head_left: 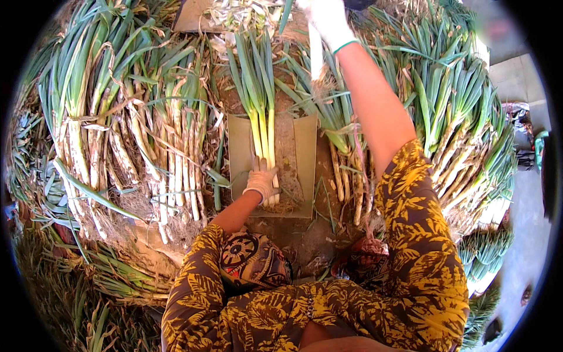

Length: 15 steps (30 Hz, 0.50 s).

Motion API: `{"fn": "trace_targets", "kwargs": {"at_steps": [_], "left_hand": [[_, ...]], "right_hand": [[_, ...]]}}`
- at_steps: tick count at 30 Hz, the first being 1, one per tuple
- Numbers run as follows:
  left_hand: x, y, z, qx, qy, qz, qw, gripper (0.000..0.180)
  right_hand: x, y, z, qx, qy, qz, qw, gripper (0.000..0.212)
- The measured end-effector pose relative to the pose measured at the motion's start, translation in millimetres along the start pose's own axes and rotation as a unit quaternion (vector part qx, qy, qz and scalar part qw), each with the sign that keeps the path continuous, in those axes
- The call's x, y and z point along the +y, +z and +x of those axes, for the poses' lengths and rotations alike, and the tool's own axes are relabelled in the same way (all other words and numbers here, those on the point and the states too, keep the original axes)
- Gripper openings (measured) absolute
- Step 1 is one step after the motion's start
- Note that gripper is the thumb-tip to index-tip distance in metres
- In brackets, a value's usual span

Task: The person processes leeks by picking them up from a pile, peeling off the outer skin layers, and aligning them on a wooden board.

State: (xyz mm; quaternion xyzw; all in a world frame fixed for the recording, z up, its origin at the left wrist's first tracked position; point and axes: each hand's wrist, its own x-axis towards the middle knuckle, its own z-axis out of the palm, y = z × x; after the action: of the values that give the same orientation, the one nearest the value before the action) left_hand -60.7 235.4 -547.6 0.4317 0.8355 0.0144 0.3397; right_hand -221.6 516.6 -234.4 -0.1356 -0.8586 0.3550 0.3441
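Note:
My left hand (263,179), in a pale glove, is closed over the white stems of a few peeled green onions (265,126). They lie lengthwise on a shallow grey tray (305,170), roots toward me and green leaves reaching past its far edge. At the top, my right hand (326,23), in a white glove with a green cuff, is raised and stretched forward. It grips a single green onion (316,56), whose white stem and root tuft hang below the hand. Part of the right hand's fingers is hard to make out against the bright light.
Unpeeled green onions (82,141) are heaped on the left, some tied in bundles. More bundles (463,141) lie on the right. Stripped skins (246,14) pile up beyond the tray. My patterned knee (255,258) is just in front of the tray's near edge.

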Motion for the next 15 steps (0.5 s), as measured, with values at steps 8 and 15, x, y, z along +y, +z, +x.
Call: {"fn": "trace_targets", "kwargs": {"at_steps": [8,15], "left_hand": [[-4,-1,3,0.031,0.015,-0.016,0.999,0.085],[-10,11,1,0.059,0.024,-0.023,0.998,0.082]], "right_hand": [[53,26,13,0.034,-0.109,-0.135,0.984,0.062],[165,122,-260,-0.168,0.228,-0.101,0.954,0.06]]}}
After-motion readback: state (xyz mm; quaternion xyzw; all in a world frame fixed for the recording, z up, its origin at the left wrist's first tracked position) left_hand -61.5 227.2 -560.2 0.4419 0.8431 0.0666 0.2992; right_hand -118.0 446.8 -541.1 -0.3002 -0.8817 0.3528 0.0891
